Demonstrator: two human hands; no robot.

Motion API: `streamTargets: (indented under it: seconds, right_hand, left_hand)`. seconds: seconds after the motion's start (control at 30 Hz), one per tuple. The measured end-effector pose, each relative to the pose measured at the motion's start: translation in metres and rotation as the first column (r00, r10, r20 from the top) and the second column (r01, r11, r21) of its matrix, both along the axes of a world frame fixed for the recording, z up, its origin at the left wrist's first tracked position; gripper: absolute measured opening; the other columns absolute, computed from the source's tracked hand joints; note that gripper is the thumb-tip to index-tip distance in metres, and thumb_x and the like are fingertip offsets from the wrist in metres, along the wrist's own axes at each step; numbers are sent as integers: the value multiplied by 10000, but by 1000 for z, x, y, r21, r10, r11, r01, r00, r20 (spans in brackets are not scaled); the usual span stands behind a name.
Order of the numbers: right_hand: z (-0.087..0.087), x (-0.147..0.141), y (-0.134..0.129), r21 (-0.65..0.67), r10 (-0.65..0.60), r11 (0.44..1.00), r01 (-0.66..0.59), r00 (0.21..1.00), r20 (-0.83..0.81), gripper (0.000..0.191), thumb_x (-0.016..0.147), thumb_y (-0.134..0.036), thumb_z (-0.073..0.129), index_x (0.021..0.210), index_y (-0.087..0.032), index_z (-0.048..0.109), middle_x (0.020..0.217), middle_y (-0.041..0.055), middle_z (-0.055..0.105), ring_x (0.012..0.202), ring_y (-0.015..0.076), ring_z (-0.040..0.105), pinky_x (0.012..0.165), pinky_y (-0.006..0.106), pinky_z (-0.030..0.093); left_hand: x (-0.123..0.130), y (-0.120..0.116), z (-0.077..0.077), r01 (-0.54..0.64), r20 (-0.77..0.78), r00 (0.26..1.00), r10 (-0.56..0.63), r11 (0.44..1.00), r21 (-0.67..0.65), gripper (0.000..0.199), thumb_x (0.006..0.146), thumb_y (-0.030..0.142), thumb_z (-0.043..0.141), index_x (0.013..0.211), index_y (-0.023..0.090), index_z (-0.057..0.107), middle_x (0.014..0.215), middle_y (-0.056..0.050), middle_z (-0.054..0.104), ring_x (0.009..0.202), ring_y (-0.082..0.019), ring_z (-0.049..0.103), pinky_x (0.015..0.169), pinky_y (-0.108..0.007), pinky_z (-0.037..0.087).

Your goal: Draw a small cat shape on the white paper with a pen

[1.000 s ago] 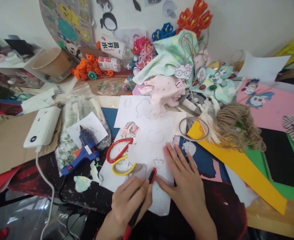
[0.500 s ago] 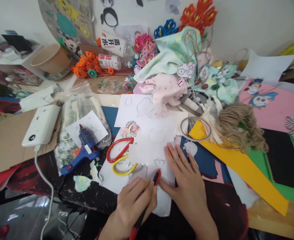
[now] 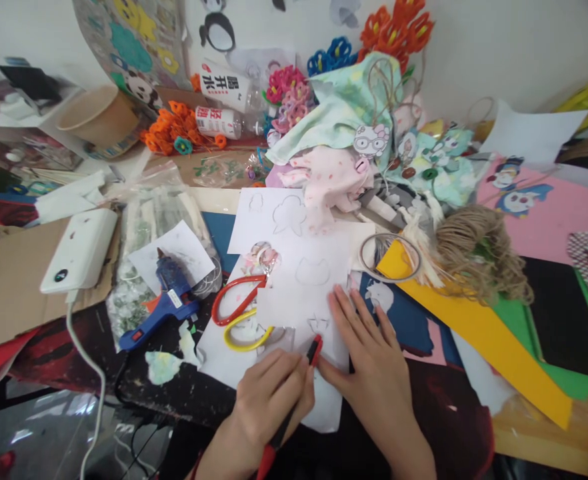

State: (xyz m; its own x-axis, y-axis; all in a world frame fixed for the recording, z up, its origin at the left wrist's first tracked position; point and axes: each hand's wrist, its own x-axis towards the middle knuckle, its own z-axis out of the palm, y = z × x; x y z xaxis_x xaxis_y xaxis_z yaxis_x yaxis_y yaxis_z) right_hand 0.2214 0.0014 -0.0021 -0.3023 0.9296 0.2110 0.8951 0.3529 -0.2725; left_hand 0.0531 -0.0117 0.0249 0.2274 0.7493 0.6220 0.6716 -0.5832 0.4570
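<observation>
My left hand (image 3: 277, 393) is closed around a red-and-black pen (image 3: 315, 350). The pen's upper end lies just below a small face-like sketch (image 3: 318, 324) on a white paper sheet (image 3: 301, 307). My right hand (image 3: 374, 377) lies flat on the right side of that sheet, fingers spread, thumb near the pen. Higher up the paper is a faint cat-head outline (image 3: 313, 271). Left of the sheet are scissors with one red and one yellow handle (image 3: 248, 330), their blades partly hidden under paper.
A blue glue gun (image 3: 169, 300) rests at left beside a white power bank (image 3: 80, 250) with a cable. Yellow card (image 3: 484, 340), a tape ring (image 3: 391, 257) and a twine bundle (image 3: 479, 253) lie at right. Fabric (image 3: 331, 180) and pipe-cleaner flowers (image 3: 397, 30) crowd the back.
The pen has shifted very slightly in my left hand, its end a little higher. My right hand stays flat on the paper. The whole view has drifted a little.
</observation>
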Motion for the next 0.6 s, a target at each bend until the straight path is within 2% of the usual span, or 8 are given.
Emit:
streamTargets:
  seconds: [0.07, 0.2, 0.3, 0.47, 0.6]
  right_hand:
    - [0, 0, 0, 1, -4, 1000, 4, 1000, -1, 684, 939, -378, 537, 1555, -143, 359, 1573, 94, 470, 1471, 276, 403, 1191, 478, 253]
    - [0, 0, -1, -15, 1, 1000, -1, 1000, 6, 666, 938, -362, 538, 1542, -128, 379, 1584, 94, 453, 1480, 276, 389, 1189, 478, 261]
    - [1, 0, -2, -13, 0, 1000, 0, 1000, 3, 669, 944, -397, 545, 1533, -119, 393, 1584, 96, 452, 1477, 278, 392, 1191, 477, 260]
    - [0, 0, -1, -12, 2, 1000, -2, 1000, 6, 653, 945, -364, 528, 1538, -124, 393, 1591, 92, 442, 1484, 274, 380, 1193, 470, 254]
    - [-1, 1, -2, -3, 3, 1000, -3, 1000, 7, 672, 947, -399, 533, 1544, -130, 384, 1592, 91, 440, 1483, 275, 383, 1189, 475, 263]
  left_hand:
    - [1, -1, 0, -30, 16, 999, 29, 999, 27, 178, 858, -15, 614, 832, 158, 644, 694, 5, 685, 568, -104, 651, 581, -218, 606]
    - [3, -3, -1, -29, -22, 999, 29, 999, -13, 160, 844, -15, 642, 866, 144, 650, 725, -12, 705, 600, -121, 674, 621, -236, 616]
    - [2, -3, 0, -68, 32, 997, 65, 995, 73, 175, 859, -23, 611, 827, 148, 626, 693, -3, 684, 559, -104, 645, 589, -220, 599]
    - [1, -4, 2, -5, -41, 999, 4, 999, -41, 182, 845, -23, 630, 877, 156, 638, 739, -5, 700, 610, -119, 673, 609, -234, 610]
    - [2, -3, 0, -41, 13, 999, 40, 999, 24, 203, 844, -29, 621, 860, 174, 624, 709, 13, 686, 553, -107, 644, 584, -236, 605]
